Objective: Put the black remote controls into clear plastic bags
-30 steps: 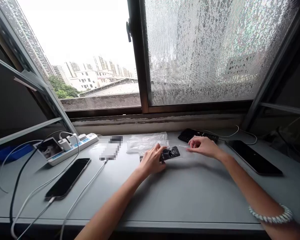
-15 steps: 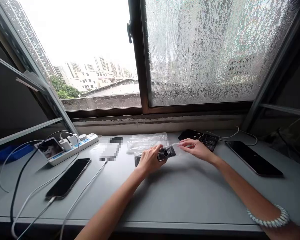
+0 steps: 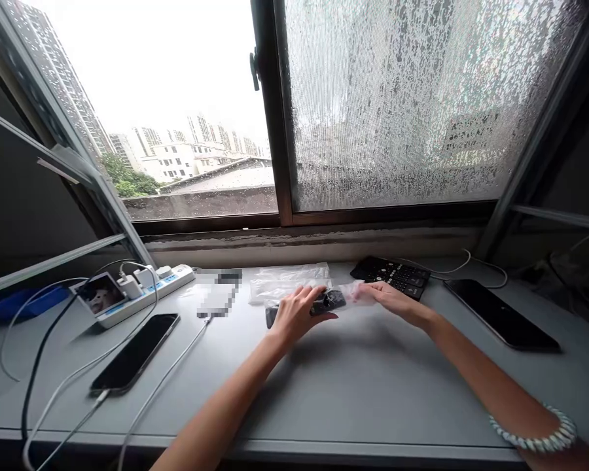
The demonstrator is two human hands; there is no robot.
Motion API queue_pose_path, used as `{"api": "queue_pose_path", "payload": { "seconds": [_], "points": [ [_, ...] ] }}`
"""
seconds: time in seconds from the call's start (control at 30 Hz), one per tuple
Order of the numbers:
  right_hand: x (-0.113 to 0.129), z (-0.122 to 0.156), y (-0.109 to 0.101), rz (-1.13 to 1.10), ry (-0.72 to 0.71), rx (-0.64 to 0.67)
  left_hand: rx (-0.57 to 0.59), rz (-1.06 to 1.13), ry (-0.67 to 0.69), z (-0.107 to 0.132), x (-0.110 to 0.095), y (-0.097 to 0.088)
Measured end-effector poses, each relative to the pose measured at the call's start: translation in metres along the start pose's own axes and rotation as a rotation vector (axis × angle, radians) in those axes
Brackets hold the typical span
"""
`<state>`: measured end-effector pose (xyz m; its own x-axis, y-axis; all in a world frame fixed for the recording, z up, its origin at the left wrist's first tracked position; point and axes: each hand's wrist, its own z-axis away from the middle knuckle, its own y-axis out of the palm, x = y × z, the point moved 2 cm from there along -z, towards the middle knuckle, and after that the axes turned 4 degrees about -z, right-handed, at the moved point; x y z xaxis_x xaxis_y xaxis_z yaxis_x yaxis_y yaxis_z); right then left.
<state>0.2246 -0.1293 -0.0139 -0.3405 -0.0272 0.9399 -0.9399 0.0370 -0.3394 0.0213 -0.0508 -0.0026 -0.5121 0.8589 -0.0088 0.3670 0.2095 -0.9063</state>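
Okay, desk [image 3: 392,405]: smooth grey top, soft sheen.
Bags [image 3: 287,281]: clear, flat, wrinkled; behind remote.
Remote [image 3: 330,300]: slim dark bar, round pad; mid-desk, partly under left hand.
Left hand [image 3: 298,313]: fingers closed over remote, thumb stretched along near side.
Right hand [image 3: 387,299]: fingertips now pinkish through film; half a second ago, mostly bare at its edge. Pinch: can't tell.
Film [image 3: 349,294]: thin, clear, off remote's right end; likely being worked while left steadies.
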Motion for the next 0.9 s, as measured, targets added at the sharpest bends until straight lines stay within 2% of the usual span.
{"api": "queue_pose_path", "payload": {
  "seconds": [0.2, 0.5, 0.73, 0.9],
  "points": [
    [0.006, 0.002, 0.003, -0.024, -0.046, 0.079, -0.057, -0.009, 0.02, 0.001, -0.004, -0.003],
    [0.004, 0.0, 0.007, 0.059, -0.082, 0.06, -0.098, -0.038, 0.062, 0.003, -0.011, -0.002],
    [0.014, 0.001, 0.01, 0.043, -0.091, -0.005, -0.093, -0.08, 0.089, -0.001, -0.006, -0.003],
    [0.014, 0.001, -0.005, -0.027, -0.108, -0.089, -0.117, -0.141, 0.058, -0.004, 0.007, -0.011]
  ]
}}
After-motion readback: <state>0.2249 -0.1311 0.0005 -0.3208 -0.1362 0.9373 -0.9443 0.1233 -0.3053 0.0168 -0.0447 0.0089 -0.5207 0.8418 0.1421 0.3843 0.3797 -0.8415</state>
